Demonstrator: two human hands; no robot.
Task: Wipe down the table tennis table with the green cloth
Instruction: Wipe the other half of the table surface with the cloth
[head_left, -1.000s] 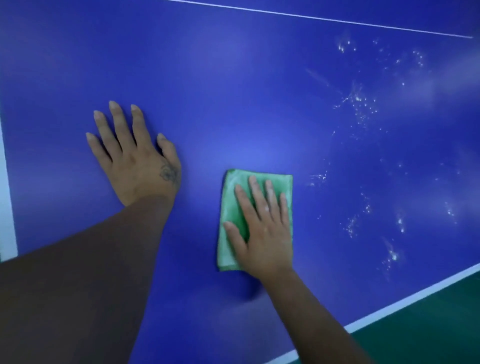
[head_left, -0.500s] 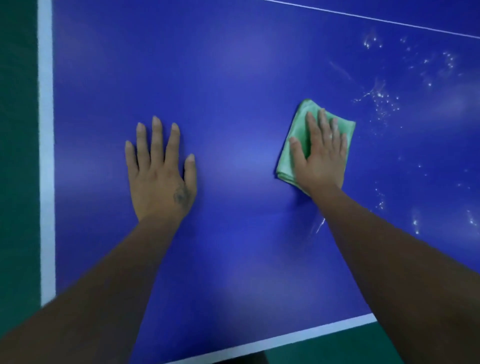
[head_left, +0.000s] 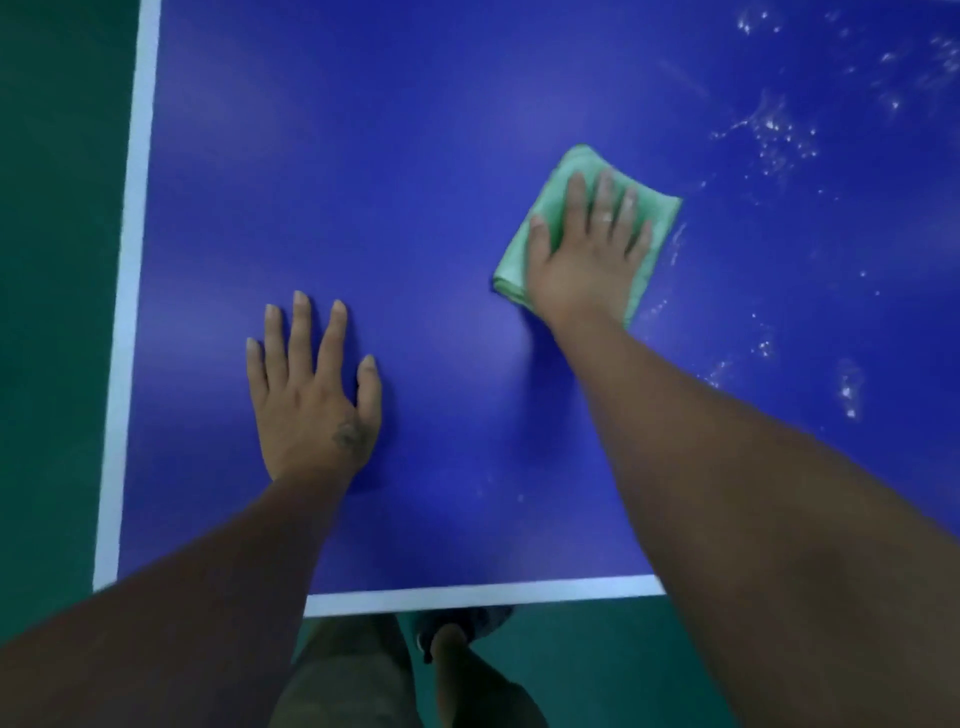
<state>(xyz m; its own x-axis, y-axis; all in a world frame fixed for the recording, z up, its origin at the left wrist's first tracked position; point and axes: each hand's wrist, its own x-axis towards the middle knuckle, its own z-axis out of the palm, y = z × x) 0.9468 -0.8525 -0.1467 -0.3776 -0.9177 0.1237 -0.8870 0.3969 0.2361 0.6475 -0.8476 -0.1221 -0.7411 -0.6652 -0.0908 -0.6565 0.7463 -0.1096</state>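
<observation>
The blue table tennis table (head_left: 415, 156) fills most of the view, with white lines along its left and near edges. A folded green cloth (head_left: 654, 218) lies on it right of centre. My right hand (head_left: 587, 254) presses flat on the cloth, fingers straight and spread. My left hand (head_left: 311, 395) rests flat on the bare table surface to the left and nearer me, fingers straight. White water droplets (head_left: 779, 135) speckle the table to the right of the cloth.
The table's corner is at the lower left, with the white left edge line (head_left: 132, 260) and the near edge line (head_left: 483, 595). Dark green floor (head_left: 57, 260) lies beyond both. My legs and a foot (head_left: 447, 639) show below the near edge.
My right hand has slid the cloth away from me and to the right, toward the droplets. The view has shifted so the table's corner and near edge show. My left hand stays flat.
</observation>
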